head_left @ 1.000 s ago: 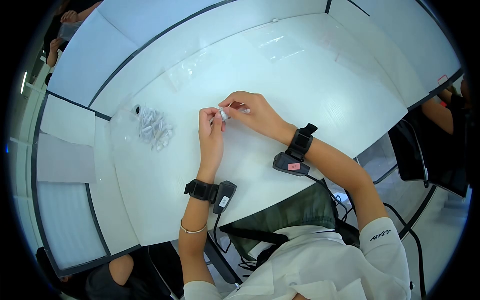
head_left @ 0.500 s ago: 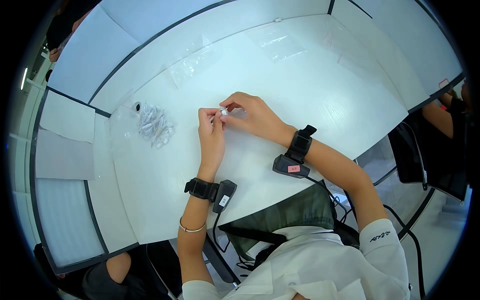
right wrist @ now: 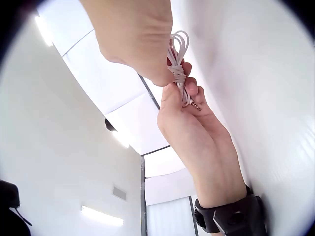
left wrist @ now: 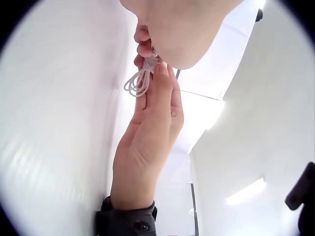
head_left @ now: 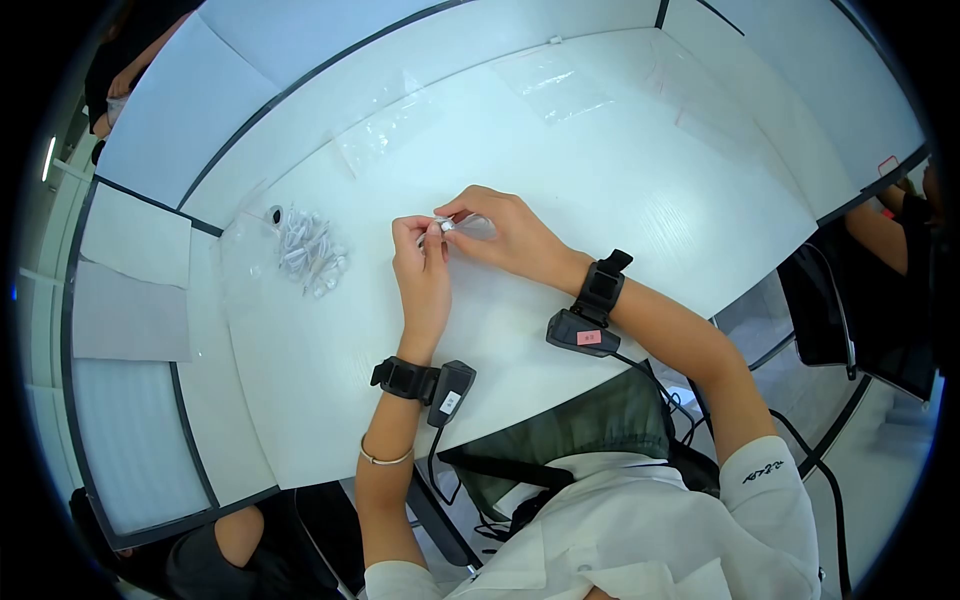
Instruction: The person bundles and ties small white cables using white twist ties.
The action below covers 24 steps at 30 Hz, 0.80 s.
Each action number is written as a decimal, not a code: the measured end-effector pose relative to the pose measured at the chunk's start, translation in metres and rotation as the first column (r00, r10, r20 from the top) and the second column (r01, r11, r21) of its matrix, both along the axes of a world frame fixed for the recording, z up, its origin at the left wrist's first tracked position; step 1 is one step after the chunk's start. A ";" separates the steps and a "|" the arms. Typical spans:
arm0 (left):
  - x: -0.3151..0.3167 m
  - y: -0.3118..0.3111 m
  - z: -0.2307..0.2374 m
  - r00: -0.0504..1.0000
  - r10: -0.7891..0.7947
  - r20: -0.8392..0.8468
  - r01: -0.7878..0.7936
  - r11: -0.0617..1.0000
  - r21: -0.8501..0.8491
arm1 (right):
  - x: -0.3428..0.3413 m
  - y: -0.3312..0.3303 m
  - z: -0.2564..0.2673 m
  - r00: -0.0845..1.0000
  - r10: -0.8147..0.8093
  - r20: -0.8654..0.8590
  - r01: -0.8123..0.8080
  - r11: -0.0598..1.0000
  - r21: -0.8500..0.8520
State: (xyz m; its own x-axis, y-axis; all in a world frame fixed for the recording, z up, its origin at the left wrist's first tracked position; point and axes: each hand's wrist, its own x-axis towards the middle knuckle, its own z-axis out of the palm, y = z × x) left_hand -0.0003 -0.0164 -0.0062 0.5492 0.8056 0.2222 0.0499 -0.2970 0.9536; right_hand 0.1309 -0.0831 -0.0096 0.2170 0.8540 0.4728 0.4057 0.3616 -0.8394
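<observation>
A white earphone cable (right wrist: 177,73), wound into a bundle with its strands wrapped round the middle, is held between both hands above the white table (head_left: 600,200). My left hand (head_left: 424,285) pinches it with thumb and fingers. From the other side, the thumb and fingertips of my right hand (head_left: 515,235) grip the same bundle. Loose loops (left wrist: 136,84) stick out by the left fingers in the left wrist view. A metal jack plug (right wrist: 195,105) points out over the right palm. The fingertips partly hide the bundle.
To the left lies a pile of white cables (head_left: 308,250) with a small black round piece (head_left: 275,216) at its edge. Clear plastic bags (head_left: 555,90) lie toward the back. White partition panels (head_left: 330,40) border the table. Other people sit or stand beyond the edges.
Both hands stay at nearly the same spot with the cable. Their fingers shift slightly around the bundle, and the white strand seen by the right fingers one second ago shows less now.
</observation>
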 end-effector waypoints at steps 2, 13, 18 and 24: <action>0.000 0.000 0.000 1.000 0.015 0.011 -0.015 1.000 -0.020 | 0.000 0.000 0.000 1.000 0.004 -0.006 -0.004 1.000 -0.002; 0.000 -0.003 0.006 1.000 -0.008 -0.005 0.008 0.999 -0.037 | -0.002 -0.002 0.006 0.999 -0.029 0.016 0.028 0.999 0.029; 0.001 -0.003 0.005 0.998 -0.059 0.014 0.060 0.998 -0.018 | -0.002 -0.003 0.008 0.999 -0.043 -0.004 0.043 0.998 0.043; 0.001 -0.003 0.004 0.999 -0.014 0.034 0.014 1.000 -0.001 | -0.003 -0.002 0.008 1.000 -0.021 -0.012 0.021 0.999 0.038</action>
State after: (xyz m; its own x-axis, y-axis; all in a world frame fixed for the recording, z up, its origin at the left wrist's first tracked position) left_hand 0.0004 -0.0192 -0.0019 0.5526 0.7983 0.2395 0.0133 -0.2958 0.9551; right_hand 0.1280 -0.0852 -0.0020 0.2404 0.8308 0.5020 0.4042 0.3845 -0.8299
